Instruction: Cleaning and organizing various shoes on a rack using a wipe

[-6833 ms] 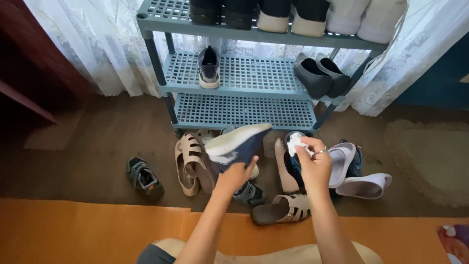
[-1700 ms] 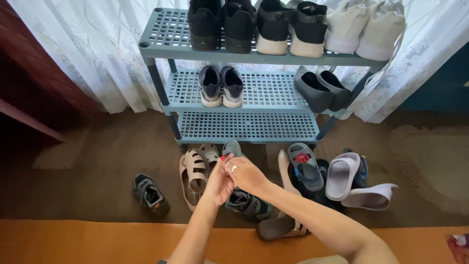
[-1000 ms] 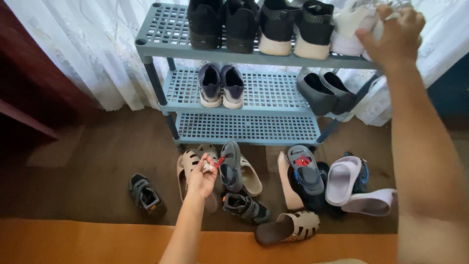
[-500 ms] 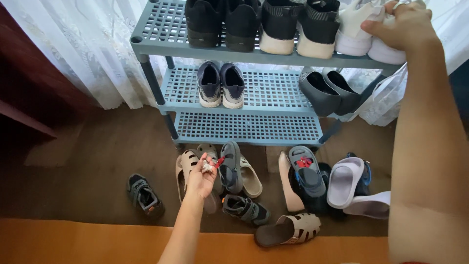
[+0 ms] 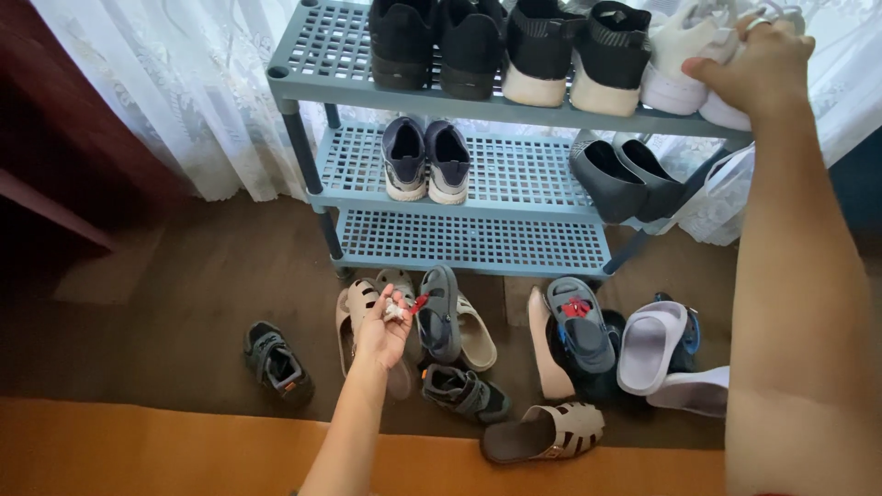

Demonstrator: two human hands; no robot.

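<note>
My left hand (image 5: 383, 332) is low over the pile of shoes on the floor, its fingers pinched on a small crumpled white wad (image 5: 396, 311). It hovers by a beige strappy sandal (image 5: 354, 317) and a grey sandal (image 5: 441, 314). My right hand (image 5: 758, 66) reaches up to the top shelf of the blue-grey shoe rack (image 5: 312, 83) and grips the heel of a white sneaker (image 5: 730, 108) at the shelf's right end, next to its mate (image 5: 678, 55).
The top shelf also bears black shoes (image 5: 400, 44) and black-and-cream sneakers (image 5: 537, 50). On the middle shelf stand navy sneakers (image 5: 426, 161) and dark grey flats (image 5: 623, 179). Lilac slides (image 5: 648, 344), a small dark sandal (image 5: 274, 361) and a brown sandal (image 5: 544, 432) lie on the floor. A lace curtain (image 5: 175, 92) hangs behind.
My right hand left my left hand, rose to the top shelf and closed on the white sneaker. My left hand has stayed low with the white wad. The view shifted slightly.
</note>
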